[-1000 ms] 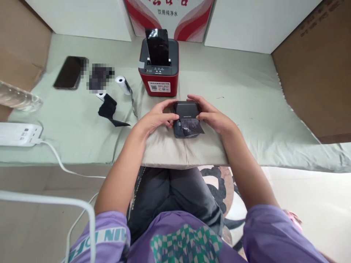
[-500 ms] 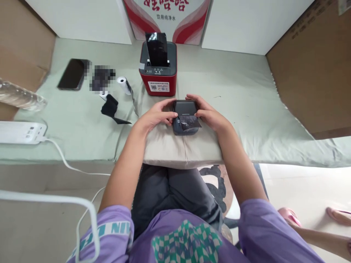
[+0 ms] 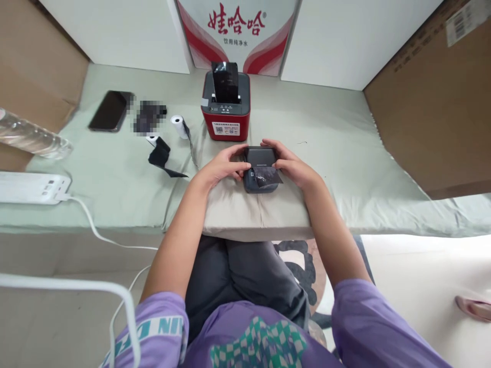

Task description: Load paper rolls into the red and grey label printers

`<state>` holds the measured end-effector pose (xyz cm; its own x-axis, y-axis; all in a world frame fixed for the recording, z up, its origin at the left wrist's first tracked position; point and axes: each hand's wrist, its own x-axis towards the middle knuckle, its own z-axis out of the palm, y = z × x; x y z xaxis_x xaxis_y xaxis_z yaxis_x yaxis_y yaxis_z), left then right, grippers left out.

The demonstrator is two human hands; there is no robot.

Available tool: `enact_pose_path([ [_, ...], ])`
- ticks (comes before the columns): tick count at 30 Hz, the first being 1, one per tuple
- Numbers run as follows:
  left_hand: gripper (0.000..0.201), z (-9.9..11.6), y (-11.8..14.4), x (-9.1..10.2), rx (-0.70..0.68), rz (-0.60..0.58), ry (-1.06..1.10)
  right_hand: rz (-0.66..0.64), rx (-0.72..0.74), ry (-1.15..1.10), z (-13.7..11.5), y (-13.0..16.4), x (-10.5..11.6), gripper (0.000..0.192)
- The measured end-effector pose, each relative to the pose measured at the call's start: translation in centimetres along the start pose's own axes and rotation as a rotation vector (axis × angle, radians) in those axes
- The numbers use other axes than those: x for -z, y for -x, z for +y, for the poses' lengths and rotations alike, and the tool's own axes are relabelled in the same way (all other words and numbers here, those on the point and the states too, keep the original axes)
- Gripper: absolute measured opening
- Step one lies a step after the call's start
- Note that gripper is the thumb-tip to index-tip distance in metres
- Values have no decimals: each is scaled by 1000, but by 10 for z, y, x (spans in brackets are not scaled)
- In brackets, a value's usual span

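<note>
A small dark portable printer [image 3: 261, 156] lies on the covered surface close to its front edge. From its slot a short strip of black printed paper [image 3: 267, 177] sticks out over the front part. My left hand [image 3: 227, 166] grips the printer's left side, the thumb resting on top by the slot. On the opposite side my right hand [image 3: 293, 162] holds it the same way, fingers round the back corner. Just behind stands a red and black desktop printer [image 3: 226, 115], with a black paper strip [image 3: 225, 83] rising from its top.
Two paper rolls, one white-ended roll [image 3: 178, 125] and one with a black tail [image 3: 161, 153], lie left of my hands. Further left are a phone [image 3: 111, 111], a plastic bottle [image 3: 34, 135] and a white power bank [image 3: 34, 187] with a cable. A cardboard box [image 3: 433, 112] stands right.
The camera view has tilted up a little, so everything sits slightly lower. My hands keep their hold on the small printer. At the lower right, another person's leg and pink shoe have left the view.
</note>
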<state>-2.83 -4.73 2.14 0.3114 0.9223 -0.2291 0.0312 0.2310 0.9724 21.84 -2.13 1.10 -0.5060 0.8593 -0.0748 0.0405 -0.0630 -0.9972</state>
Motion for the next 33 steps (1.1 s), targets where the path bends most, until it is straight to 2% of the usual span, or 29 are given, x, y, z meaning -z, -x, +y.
enact_pose_path([
  [12,81,0,0,-2,8,-1,-28,-37,-3,-37,-7,3,2,79],
  [20,80,1,0,-13,-5,83,5,-40,20,-61,-7,3,0,76],
  [26,79,-7,-2,-13,-88,82,-2,105,19,-32,1,-3,-4,64],
  [29,68,-12,-4,-12,-118,129,-130,134,24,-60,3,-4,-5,65],
  [31,42,-15,-4,-12,-194,236,-359,132,37,-72,3,-4,-4,63],
  [33,29,-16,-4,-13,-280,323,-657,139,53,-83,3,-3,-3,59],
])
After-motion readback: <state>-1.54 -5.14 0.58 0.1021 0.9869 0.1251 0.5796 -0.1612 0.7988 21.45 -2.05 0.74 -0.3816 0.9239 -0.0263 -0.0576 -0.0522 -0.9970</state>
